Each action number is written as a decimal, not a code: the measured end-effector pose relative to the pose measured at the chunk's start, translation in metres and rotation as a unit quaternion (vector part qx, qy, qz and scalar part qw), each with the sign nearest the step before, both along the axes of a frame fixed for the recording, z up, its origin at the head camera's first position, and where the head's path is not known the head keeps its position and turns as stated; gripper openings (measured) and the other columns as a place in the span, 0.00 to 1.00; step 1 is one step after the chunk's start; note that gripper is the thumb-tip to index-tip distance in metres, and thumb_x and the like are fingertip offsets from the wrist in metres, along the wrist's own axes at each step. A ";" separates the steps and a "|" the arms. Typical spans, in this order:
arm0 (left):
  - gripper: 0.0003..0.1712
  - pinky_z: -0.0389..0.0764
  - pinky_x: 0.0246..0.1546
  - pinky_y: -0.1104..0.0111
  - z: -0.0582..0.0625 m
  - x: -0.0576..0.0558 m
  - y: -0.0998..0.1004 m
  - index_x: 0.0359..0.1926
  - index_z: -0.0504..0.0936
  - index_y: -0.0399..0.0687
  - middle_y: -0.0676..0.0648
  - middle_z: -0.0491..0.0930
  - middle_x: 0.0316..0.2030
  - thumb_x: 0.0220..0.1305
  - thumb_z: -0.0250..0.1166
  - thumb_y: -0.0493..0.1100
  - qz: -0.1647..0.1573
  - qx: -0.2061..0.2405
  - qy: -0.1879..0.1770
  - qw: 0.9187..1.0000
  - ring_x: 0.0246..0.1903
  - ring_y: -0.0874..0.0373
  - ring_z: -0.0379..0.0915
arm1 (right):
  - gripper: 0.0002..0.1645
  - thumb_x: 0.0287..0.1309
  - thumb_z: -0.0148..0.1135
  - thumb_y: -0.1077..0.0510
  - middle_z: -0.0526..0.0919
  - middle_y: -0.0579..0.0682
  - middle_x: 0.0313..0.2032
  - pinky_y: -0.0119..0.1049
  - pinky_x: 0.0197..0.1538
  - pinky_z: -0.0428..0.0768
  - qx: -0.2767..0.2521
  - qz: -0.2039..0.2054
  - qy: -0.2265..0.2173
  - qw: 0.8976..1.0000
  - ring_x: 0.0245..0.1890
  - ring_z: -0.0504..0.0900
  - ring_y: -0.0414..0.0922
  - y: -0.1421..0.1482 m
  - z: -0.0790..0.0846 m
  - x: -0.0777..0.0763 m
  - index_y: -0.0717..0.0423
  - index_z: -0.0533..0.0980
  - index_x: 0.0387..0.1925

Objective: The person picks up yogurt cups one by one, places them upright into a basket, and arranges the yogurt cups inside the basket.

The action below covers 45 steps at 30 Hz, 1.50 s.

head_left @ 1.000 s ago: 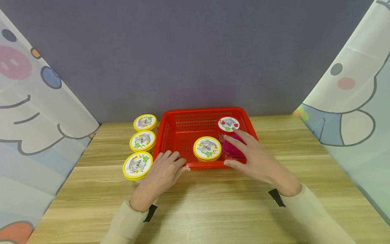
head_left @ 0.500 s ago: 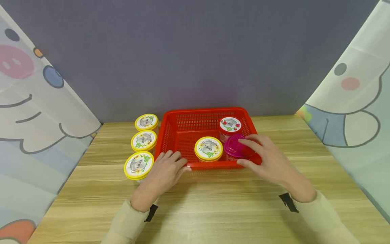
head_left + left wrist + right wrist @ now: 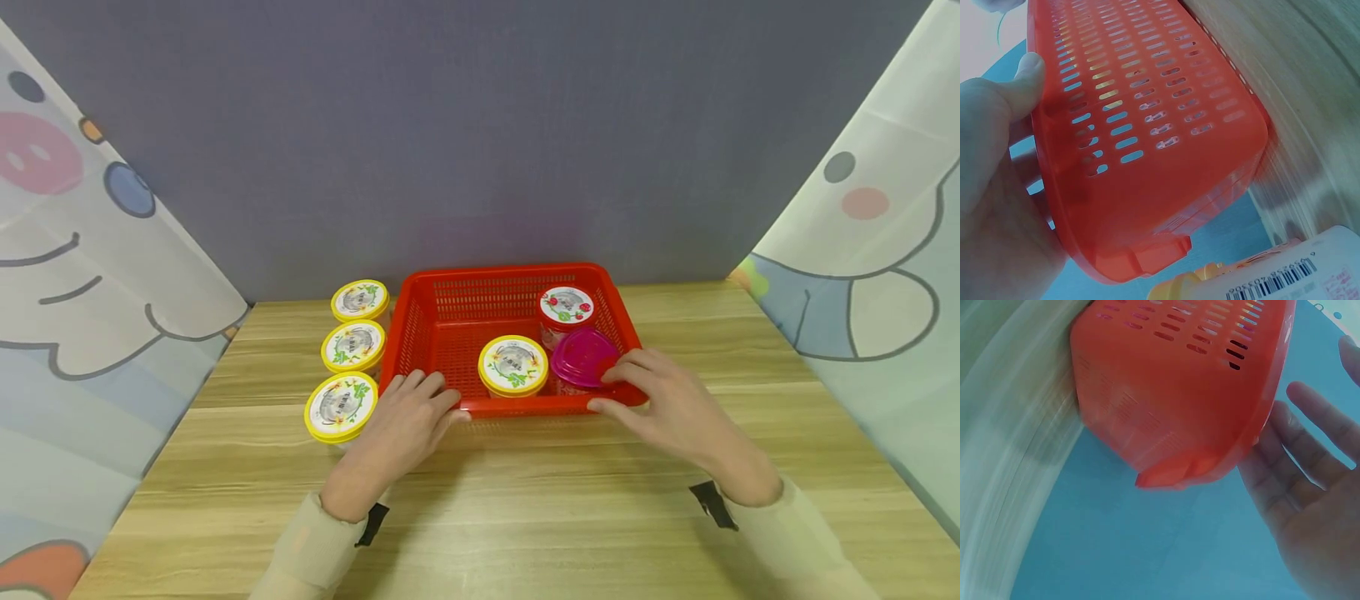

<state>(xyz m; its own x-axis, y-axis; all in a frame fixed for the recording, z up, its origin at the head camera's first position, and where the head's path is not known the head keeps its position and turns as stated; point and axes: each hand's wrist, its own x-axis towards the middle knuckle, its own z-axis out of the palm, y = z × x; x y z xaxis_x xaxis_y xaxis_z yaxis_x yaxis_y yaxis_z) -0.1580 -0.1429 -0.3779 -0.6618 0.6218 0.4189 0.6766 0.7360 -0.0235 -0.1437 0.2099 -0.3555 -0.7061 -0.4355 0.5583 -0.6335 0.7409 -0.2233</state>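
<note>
In the head view a red plastic basket point(image 3: 525, 407) stands on the table with three lidded tubs inside. One tub has a yellow-rimmed lid point(image 3: 513, 367), one a red-rimmed lid with strawberries point(image 3: 566, 306), one a magenta lid point(image 3: 583, 356). My left hand point(image 3: 405, 425) grips the basket's front left rim, thumb point(image 3: 1030, 72) outside and fingers behind the rim in the left wrist view. At the front right corner is my right hand point(image 3: 667, 408), its fingers at the rim. The right wrist view shows those fingers point(image 3: 1297, 447) loosely extended and partly behind the rim.
Left of the basket, three yellow-lidded tubs point(image 3: 354, 345) stand in a row on the wooden table point(image 3: 510, 517); the nearest is beside my left hand. A grey panel point(image 3: 480, 150) rises behind the basket. Printed cloths point(image 3: 885, 200) hang at both sides.
My right hand has drawn back from the magenta lid toward the basket's front right corner, uncovering the lid. My left hand stays on the rim.
</note>
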 end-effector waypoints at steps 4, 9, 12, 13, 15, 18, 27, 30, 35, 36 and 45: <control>0.13 0.67 0.35 0.64 0.001 0.000 -0.001 0.40 0.87 0.50 0.52 0.72 0.31 0.66 0.69 0.54 0.001 0.002 0.002 1.000 0.33 0.54 0.65 | 0.18 0.46 0.80 0.47 0.83 0.43 0.34 0.41 0.37 0.81 0.008 0.001 -0.001 1.000 0.35 0.78 0.40 -0.002 -0.001 -0.001 0.54 0.84 0.35; 0.13 0.66 0.34 0.64 0.000 0.000 -0.003 0.39 0.86 0.50 0.52 0.72 0.31 0.67 0.69 0.54 0.005 0.004 -0.001 1.000 0.32 0.54 0.64 | 0.22 0.53 0.75 0.40 0.83 0.44 0.34 0.41 0.36 0.81 0.027 -0.001 -0.002 1.000 0.34 0.79 0.41 -0.006 -0.005 -0.002 0.54 0.85 0.35; 0.13 0.66 0.34 0.64 0.000 0.001 -0.003 0.39 0.86 0.51 0.53 0.71 0.31 0.67 0.69 0.54 0.005 0.004 -0.004 1.000 0.32 0.54 0.63 | 0.30 0.59 0.67 0.31 0.83 0.45 0.33 0.41 0.36 0.81 0.033 -0.003 0.007 0.999 0.34 0.80 0.43 -0.008 -0.008 -0.002 0.56 0.85 0.34; 0.13 0.66 0.34 0.64 0.000 0.001 -0.003 0.39 0.86 0.51 0.53 0.71 0.31 0.67 0.69 0.54 0.005 0.004 -0.004 1.000 0.32 0.54 0.63 | 0.34 0.61 0.63 0.29 0.83 0.45 0.33 0.41 0.35 0.81 0.035 -0.004 0.012 0.999 0.33 0.80 0.43 -0.009 -0.009 -0.002 0.56 0.85 0.33; 0.12 0.66 0.35 0.65 0.000 0.000 -0.003 0.39 0.86 0.51 0.53 0.71 0.31 0.67 0.69 0.54 0.004 0.004 -0.005 1.000 0.32 0.54 0.63 | 0.39 0.62 0.57 0.25 0.82 0.46 0.31 0.41 0.34 0.80 0.043 -0.009 0.023 0.999 0.32 0.78 0.43 -0.011 -0.011 -0.003 0.57 0.85 0.31; 0.12 0.66 0.34 0.65 0.000 0.000 -0.004 0.39 0.86 0.51 0.53 0.71 0.31 0.67 0.69 0.54 0.002 0.001 -0.001 1.000 0.32 0.54 0.64 | 0.37 0.60 0.61 0.27 0.80 0.47 0.29 0.39 0.32 0.78 0.054 -0.014 0.038 0.998 0.29 0.76 0.43 -0.013 -0.014 -0.005 0.58 0.84 0.29; 0.13 0.66 0.35 0.65 -0.001 -0.003 -0.002 0.39 0.86 0.51 0.53 0.71 0.31 0.68 0.68 0.55 -0.001 -0.004 0.002 1.000 0.32 0.54 0.64 | 0.44 0.63 0.45 0.22 0.75 0.46 0.25 0.38 0.28 0.75 0.053 -0.028 0.060 0.996 0.26 0.72 0.42 -0.014 -0.017 -0.005 0.56 0.81 0.24; 0.13 0.66 0.35 0.64 -0.001 -0.003 0.000 0.38 0.85 0.51 0.53 0.70 0.30 0.68 0.68 0.55 -0.001 -0.004 0.003 1.000 0.32 0.54 0.64 | 0.44 0.62 0.45 0.22 0.75 0.46 0.25 0.38 0.28 0.76 0.052 -0.033 0.059 0.996 0.26 0.72 0.42 -0.013 -0.017 -0.005 0.56 0.81 0.24; 0.13 0.67 0.37 0.63 -0.001 -0.003 0.001 0.37 0.85 0.51 0.52 0.71 0.31 0.68 0.67 0.55 0.003 -0.001 -0.006 1.000 0.33 0.53 0.65 | 0.44 0.63 0.43 0.22 0.75 0.46 0.25 0.38 0.29 0.76 0.057 -0.030 0.063 0.996 0.25 0.72 0.42 -0.012 -0.016 -0.005 0.55 0.80 0.24; 0.13 0.68 0.37 0.64 -0.001 -0.003 0.002 0.37 0.85 0.51 0.53 0.71 0.31 0.68 0.67 0.55 0.004 -0.001 -0.009 1.000 0.33 0.54 0.65 | 0.43 0.63 0.44 0.22 0.75 0.46 0.25 0.38 0.29 0.76 0.058 -0.030 0.064 0.996 0.25 0.72 0.42 -0.012 -0.015 -0.005 0.55 0.80 0.24; 0.14 0.69 0.38 0.63 -0.001 -0.002 0.002 0.37 0.85 0.51 0.52 0.72 0.31 0.68 0.67 0.56 0.012 -0.005 -0.020 1.000 0.34 0.54 0.66 | 0.29 0.56 0.71 0.33 0.76 0.46 0.26 0.38 0.29 0.76 0.071 -0.036 0.054 0.995 0.26 0.72 0.42 -0.012 -0.015 -0.005 0.55 0.81 0.25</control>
